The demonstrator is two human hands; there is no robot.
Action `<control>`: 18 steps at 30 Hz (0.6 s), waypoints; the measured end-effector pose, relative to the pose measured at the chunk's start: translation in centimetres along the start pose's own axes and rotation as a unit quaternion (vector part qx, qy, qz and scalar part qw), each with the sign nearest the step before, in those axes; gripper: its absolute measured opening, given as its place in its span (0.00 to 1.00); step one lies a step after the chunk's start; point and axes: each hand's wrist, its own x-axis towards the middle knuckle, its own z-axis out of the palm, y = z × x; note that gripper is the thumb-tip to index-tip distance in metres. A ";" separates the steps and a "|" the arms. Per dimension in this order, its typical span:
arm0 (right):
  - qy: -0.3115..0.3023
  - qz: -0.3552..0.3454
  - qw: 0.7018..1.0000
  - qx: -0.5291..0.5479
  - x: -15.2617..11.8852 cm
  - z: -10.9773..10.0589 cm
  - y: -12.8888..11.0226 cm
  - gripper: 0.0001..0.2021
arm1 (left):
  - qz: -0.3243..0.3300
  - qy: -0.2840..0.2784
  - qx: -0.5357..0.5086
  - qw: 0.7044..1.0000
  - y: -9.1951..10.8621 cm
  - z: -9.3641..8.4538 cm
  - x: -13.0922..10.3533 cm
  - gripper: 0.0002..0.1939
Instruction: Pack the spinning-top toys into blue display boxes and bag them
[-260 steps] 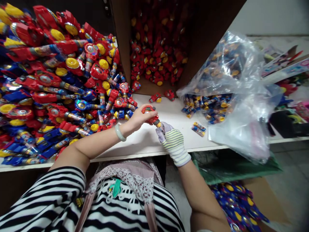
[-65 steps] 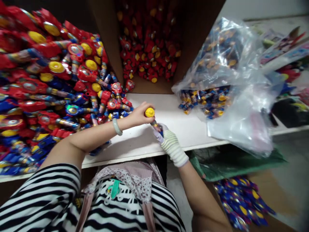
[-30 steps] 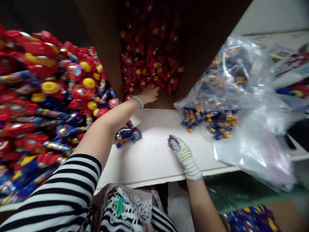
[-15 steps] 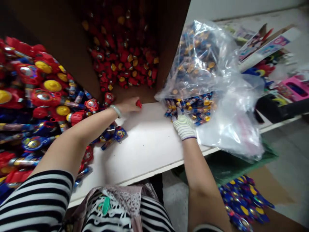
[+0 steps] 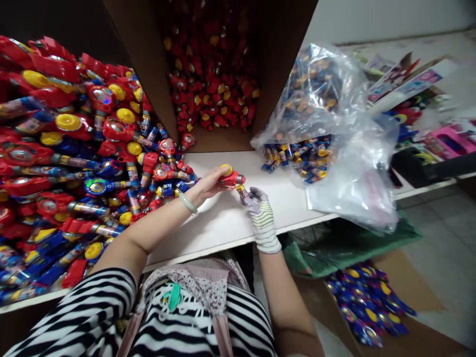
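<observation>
My left hand (image 5: 208, 186), bare with a bracelet at the wrist, is closed around a red plastic toy piece (image 5: 232, 180) with a yellow knob and a short dark end pointing right. My right hand (image 5: 263, 218), in a striped glove, grips a small printed tube (image 5: 242, 191) with a yellow end. The tube's tip is close under the red piece's dark end; whether they touch I cannot tell. Both hands are above the white tabletop (image 5: 208, 228). Similar small tubes (image 5: 316, 154) lie in a heap at the mouth of a clear plastic bag (image 5: 357, 168).
A big heap of red and blue toys (image 5: 70, 163) covers the table's left side. Behind my hands stands a cardboard box (image 5: 219, 142) with many red pieces inside. Below the right edge are a green sack (image 5: 316, 258) and a carton with blue toys (image 5: 366, 302).
My left hand has moved right and toward me with the red piece. My right hand has left the tube heap, moving left with a tube. The view has shifted left.
</observation>
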 end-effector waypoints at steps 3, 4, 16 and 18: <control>-0.044 0.018 0.998 -0.034 -1.0 0.5 -0.1 0.27 | 0.067 -0.003 0.040 0.997 0.5 -0.4 -1.9 0.18; -0.052 0.006 0.997 -0.064 -1.1 0.3 -0.3 0.27 | 0.083 -0.003 0.059 0.995 0.8 -0.5 -2.4 0.19; -0.130 -0.170 0.835 -0.507 -1.6 0.3 -3.0 0.24 | 0.110 -0.008 0.294 0.949 1.8 0.0 -4.7 0.21; -0.140 -0.173 0.797 -0.562 -1.7 0.3 -3.7 0.23 | 0.099 -0.009 0.317 0.943 2.1 0.1 -4.9 0.20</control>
